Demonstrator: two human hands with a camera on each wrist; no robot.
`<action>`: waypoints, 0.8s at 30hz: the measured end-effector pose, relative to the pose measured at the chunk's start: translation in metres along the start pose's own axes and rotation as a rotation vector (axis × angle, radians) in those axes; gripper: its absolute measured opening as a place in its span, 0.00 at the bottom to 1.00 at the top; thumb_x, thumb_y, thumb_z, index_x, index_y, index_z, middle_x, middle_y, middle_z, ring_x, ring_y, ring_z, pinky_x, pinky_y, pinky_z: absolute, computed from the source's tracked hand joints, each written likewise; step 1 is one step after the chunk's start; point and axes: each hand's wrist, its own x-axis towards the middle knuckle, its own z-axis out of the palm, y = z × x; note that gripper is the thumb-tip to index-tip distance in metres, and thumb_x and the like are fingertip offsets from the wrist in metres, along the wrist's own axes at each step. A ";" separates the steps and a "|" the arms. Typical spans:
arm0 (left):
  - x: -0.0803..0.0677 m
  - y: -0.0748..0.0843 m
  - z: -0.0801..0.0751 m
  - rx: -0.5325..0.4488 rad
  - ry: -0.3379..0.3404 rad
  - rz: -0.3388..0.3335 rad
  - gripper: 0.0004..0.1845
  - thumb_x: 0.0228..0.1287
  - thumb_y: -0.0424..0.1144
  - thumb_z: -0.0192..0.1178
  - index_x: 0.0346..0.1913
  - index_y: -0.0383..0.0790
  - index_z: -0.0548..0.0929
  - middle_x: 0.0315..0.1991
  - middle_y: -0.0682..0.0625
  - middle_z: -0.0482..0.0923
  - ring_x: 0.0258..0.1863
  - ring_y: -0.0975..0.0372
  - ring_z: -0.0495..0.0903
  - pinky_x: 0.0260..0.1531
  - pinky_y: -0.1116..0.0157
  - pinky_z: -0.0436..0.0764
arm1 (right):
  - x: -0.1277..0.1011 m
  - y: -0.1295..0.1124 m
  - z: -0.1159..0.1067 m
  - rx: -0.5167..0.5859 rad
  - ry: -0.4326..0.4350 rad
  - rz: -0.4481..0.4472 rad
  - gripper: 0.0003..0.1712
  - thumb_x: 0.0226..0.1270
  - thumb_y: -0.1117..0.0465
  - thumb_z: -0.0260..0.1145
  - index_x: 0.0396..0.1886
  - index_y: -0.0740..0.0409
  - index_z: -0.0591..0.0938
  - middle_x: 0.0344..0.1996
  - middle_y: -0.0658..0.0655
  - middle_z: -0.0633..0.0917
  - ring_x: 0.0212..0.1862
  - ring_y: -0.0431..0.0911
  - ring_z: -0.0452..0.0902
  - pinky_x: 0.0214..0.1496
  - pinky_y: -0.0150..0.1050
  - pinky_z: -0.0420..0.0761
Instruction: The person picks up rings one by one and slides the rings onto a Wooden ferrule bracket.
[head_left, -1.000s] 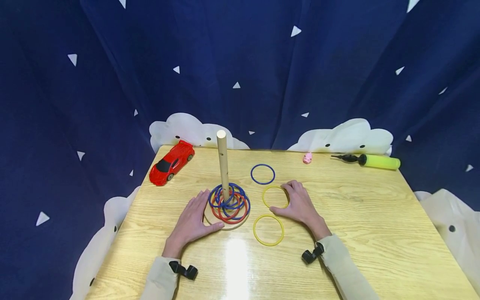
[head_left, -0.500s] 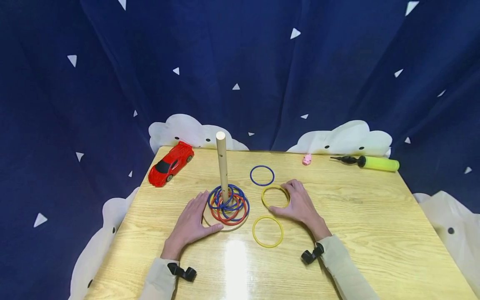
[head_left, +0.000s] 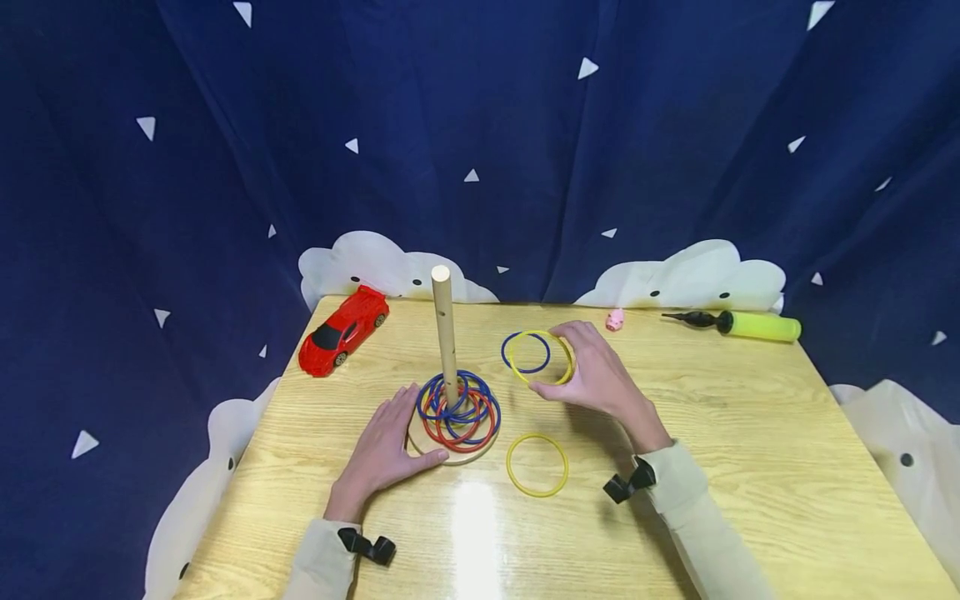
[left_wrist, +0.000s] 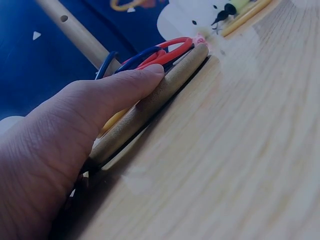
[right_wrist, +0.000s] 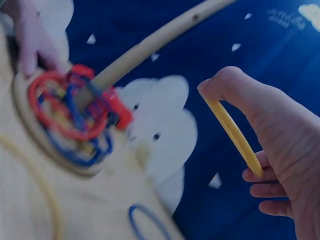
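Over at the far left of the wooden table (head_left: 750,433) sits a red toy car (head_left: 343,328), parked well clear of the action. Next along, the left hand (head_left: 382,448) lies flat beside the round wooden base (head_left: 450,454), fingers straight and relaxed, thumb laid against the base's near edge; the left wrist view shows that thumb (left_wrist: 125,87) pressed right along the rim of the base (left_wrist: 165,90), gripping nothing. Up from the base rises the wooden peg (head_left: 445,329), upright, with a heap of blue and red rings (head_left: 459,408) stacked loosely around its foot. Just right of the base, a yellow ring on the table (head_left: 537,464) lies flat, apart from both hands. Beyond it, farther back, a blue ring (head_left: 525,352) also lies flat on the wood. And here is the right hand (head_left: 600,375), lifted off the table, fingers curled round a second yellow ring (head_left: 542,358), which overlaps the blue one in the head view; the right wrist camera shows this held ring (right_wrist: 232,132) pinched between thumb and fingertips, tilted on edge in the air, to the right of the peg. Towards the back right, a small pink toy (head_left: 615,319) rests near the table's far edge, and beside it, farther right, a green hand pump (head_left: 738,323) lies on its side.
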 end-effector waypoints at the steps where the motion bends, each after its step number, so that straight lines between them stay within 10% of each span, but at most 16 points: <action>1: 0.000 0.000 0.000 -0.003 -0.001 0.000 0.68 0.51 0.82 0.62 0.85 0.43 0.51 0.84 0.48 0.53 0.84 0.54 0.49 0.81 0.49 0.51 | 0.003 -0.005 -0.005 0.013 0.006 -0.007 0.51 0.40 0.36 0.83 0.60 0.63 0.81 0.56 0.58 0.83 0.61 0.53 0.76 0.61 0.52 0.80; 15: 0.000 0.000 0.001 -0.005 0.005 -0.003 0.68 0.51 0.82 0.61 0.85 0.43 0.53 0.84 0.47 0.54 0.84 0.53 0.50 0.81 0.48 0.53 | 0.054 -0.063 -0.066 0.149 0.160 -0.238 0.51 0.39 0.41 0.82 0.64 0.61 0.80 0.48 0.53 0.85 0.52 0.49 0.77 0.45 0.45 0.77; 24: -0.002 0.004 -0.002 -0.020 0.023 0.004 0.68 0.51 0.81 0.64 0.84 0.41 0.54 0.83 0.45 0.55 0.83 0.52 0.51 0.81 0.48 0.53 | 0.097 -0.095 -0.090 0.236 0.260 -0.415 0.50 0.46 0.35 0.78 0.59 0.68 0.82 0.45 0.58 0.86 0.50 0.51 0.77 0.57 0.41 0.75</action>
